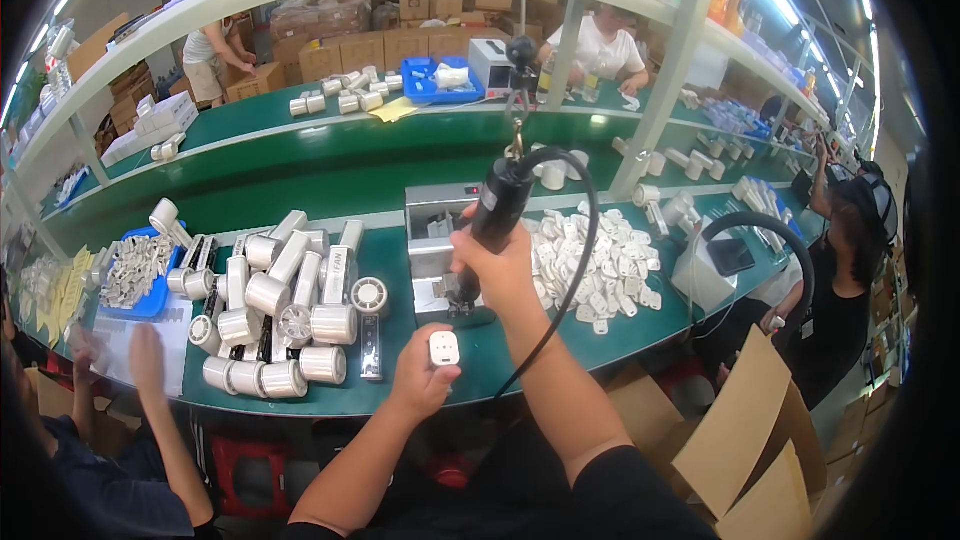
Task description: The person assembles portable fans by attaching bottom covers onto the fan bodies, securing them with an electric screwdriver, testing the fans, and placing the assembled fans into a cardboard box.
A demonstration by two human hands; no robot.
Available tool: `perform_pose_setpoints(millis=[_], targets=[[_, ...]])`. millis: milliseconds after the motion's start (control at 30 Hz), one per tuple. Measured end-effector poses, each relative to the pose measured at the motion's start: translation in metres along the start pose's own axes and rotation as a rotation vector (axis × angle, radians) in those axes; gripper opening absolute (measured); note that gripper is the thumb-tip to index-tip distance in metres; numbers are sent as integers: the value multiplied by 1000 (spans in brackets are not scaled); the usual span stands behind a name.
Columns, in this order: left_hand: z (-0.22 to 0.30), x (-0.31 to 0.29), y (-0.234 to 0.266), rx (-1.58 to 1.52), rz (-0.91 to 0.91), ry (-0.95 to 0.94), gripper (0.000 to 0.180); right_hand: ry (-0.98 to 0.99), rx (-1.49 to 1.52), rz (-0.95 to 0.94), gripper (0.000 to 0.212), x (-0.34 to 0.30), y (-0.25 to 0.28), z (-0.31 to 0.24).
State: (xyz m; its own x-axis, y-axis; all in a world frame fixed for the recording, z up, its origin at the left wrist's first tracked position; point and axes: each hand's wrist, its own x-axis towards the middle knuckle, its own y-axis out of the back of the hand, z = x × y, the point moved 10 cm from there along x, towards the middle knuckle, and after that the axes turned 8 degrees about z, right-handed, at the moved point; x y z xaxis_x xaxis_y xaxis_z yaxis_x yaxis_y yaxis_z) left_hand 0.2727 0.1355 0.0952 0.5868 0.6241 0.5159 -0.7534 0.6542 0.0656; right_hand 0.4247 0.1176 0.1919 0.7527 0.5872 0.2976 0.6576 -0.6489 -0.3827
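Note:
My right hand (500, 265) wraps around a black electric screwdriver (503, 198), which hangs upright from a hook with a black cable looping off it. Its lower end is over a grey metal screw feeder box (430, 258) with a small opening at the front. Close to the bench's near edge, my left hand (413, 378) is closed on a white plastic part (443, 348). The part's rounded-square end, with small holes, faces up; the rest is hidden in my palm. To the left lie several white handheld fans (268, 295), heaped together.
A spread of small white plastic caps (600, 260) covers the bench right of the feeder. A blue tray (150, 295) of small parts stands far left, beside a co-worker's hand (147, 355). An open cardboard box (735, 425) is at the lower right. A shelf frame post (660, 80) rises beyond.

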Motion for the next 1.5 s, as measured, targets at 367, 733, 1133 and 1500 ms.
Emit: perform_pose_setpoints(millis=[367,733,1133,1500], targets=[[2,0,2,-68,21,-52,67,-14,-76,13,32,-1,4,4],[0,-1,6,-39,31,-12,62,92,115,-75,34,-33,-25,-77],[-3,-2,-3,-6,1,52,51,31,147,-140,34,-42,-50,-80],[-6,-1,-4,-10,-10,67,60,-23,80,-175,38,-45,-52,-68]])
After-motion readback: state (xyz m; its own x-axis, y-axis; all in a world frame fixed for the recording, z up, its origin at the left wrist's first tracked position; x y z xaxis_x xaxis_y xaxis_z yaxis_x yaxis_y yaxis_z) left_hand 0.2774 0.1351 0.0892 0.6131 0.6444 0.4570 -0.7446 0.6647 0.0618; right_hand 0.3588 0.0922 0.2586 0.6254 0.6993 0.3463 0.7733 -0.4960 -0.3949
